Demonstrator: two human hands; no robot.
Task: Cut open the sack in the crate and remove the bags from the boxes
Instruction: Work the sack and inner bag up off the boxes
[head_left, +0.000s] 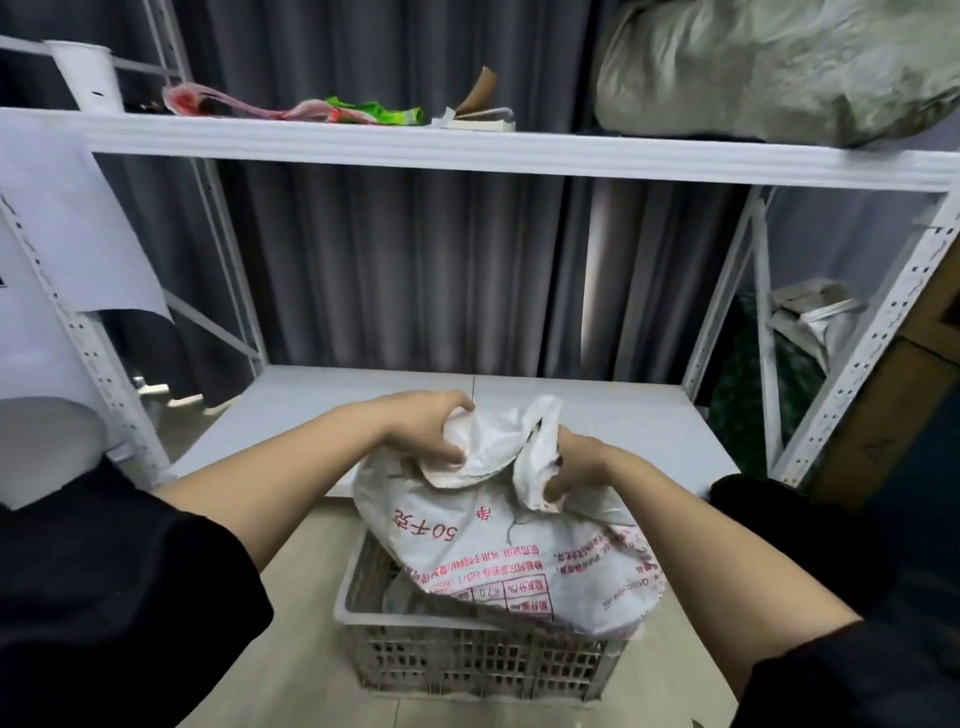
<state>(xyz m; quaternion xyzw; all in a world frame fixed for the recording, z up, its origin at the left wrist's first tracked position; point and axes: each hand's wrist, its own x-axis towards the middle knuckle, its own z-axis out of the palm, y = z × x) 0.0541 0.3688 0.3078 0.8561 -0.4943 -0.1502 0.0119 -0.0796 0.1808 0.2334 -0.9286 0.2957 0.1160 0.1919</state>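
Observation:
A white woven sack (519, 551) with red print fills a grey slatted plastic crate (467, 660) on the floor in front of me. Its crumpled top sticks up above the crate. My left hand (421, 426) grips the left flap of the sack's mouth. My right hand (571, 462) grips the right flap, fingers curled into the fabric. The sack's contents are hidden. No boxes or cutting tool show.
A white metal rack stands behind the crate; its low shelf (597, 415) lies just beyond my hands. The upper shelf (467, 145) carries a large grey bundle (769, 67), coloured wrappers and a paper cup. Dark curtains hang behind. Cardboard stands at the right.

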